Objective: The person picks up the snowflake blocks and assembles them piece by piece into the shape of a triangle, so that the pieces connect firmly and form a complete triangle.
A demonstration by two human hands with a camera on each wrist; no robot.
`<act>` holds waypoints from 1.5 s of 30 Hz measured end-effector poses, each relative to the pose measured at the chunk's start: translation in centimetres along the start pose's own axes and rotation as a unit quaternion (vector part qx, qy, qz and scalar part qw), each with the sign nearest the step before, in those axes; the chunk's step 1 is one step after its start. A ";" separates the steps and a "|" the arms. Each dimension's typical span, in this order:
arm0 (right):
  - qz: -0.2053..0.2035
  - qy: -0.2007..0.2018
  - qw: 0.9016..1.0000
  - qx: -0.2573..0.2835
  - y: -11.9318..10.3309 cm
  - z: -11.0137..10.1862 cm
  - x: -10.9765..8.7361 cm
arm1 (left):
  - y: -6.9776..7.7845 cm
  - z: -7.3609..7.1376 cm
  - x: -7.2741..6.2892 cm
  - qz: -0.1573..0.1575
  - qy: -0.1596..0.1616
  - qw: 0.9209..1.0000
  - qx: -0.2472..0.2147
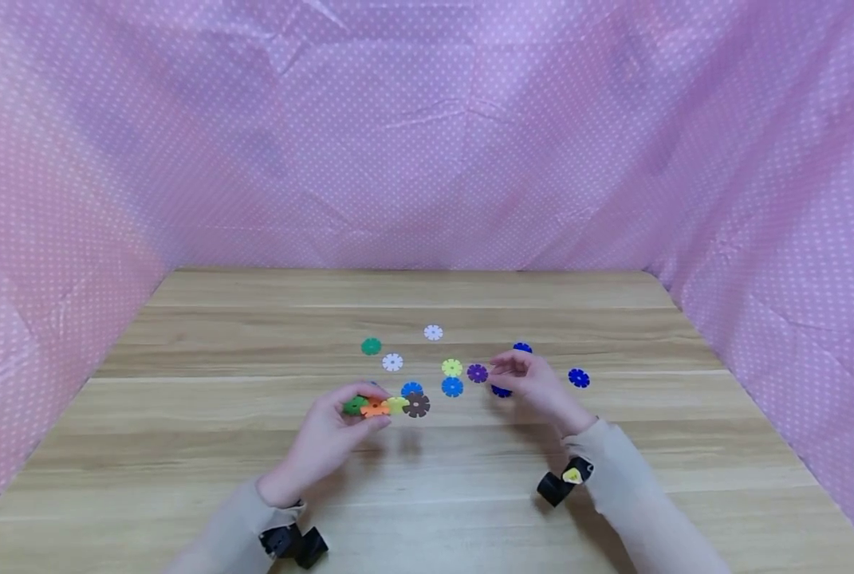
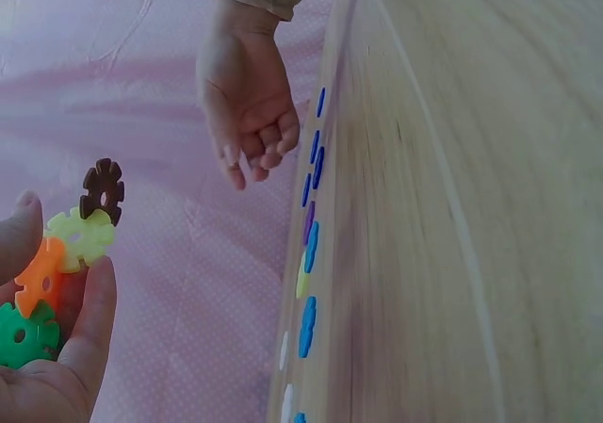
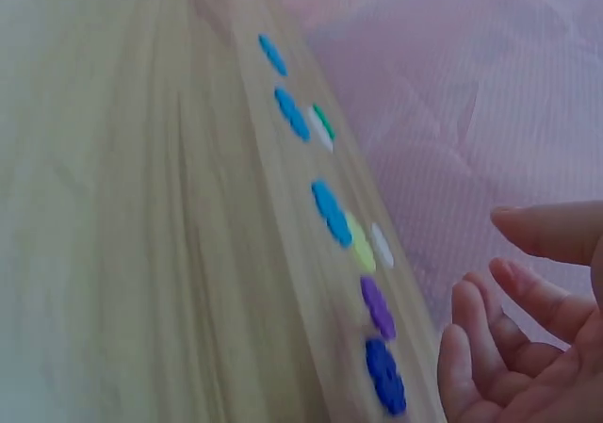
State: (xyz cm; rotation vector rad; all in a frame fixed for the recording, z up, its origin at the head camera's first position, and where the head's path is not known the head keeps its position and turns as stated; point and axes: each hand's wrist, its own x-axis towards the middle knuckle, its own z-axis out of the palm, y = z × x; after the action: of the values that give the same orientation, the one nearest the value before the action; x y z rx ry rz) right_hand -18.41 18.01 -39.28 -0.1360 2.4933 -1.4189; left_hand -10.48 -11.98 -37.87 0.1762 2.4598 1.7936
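My left hand (image 1: 326,434) pinches a joined row of notched plastic discs between thumb and fingers, above the table. The row runs from a green disc (image 2: 24,336) through an orange disc (image 2: 40,280) and a pale yellow disc (image 2: 80,239) to a dark brown disc (image 2: 104,192) at its free end. Over the loose discs to the right is my right hand (image 1: 537,387), its fingers loosely bent and apart, holding nothing in the right wrist view. Nearest its fingertips lies a purple disc (image 1: 478,373). A dark blue disc (image 1: 501,391) is partly hidden beneath that hand.
Loose discs lie on the wooden table (image 1: 427,494): a yellow one (image 1: 451,367), a light blue one (image 1: 452,387), white ones (image 1: 433,332), a green one (image 1: 371,346) and a dark blue one (image 1: 579,378) at the right. Pink dotted cloth (image 1: 427,159) surrounds the table's back and sides.
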 end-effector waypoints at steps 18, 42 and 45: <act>0.004 -0.044 0.992 -0.115 1.2 -0.8 1.8 | 0.0 -0.1 -0.4 0.000 0.017 1.000 -0.004; -0.020 -0.019 0.989 -0.148 1.5 -0.6 1.7 | -0.2 0.5 0.2 0.019 0.022 1.000 0.003; -0.018 -0.018 0.990 -0.139 1.3 -0.6 1.3 | -0.1 0.6 0.2 0.028 0.023 0.999 0.003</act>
State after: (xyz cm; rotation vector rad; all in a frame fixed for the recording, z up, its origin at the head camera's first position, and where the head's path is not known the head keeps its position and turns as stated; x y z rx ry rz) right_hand -19.77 18.92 -40.38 -0.2585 2.6570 -1.0644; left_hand -10.60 -11.41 -38.16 0.2079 2.5158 1.8319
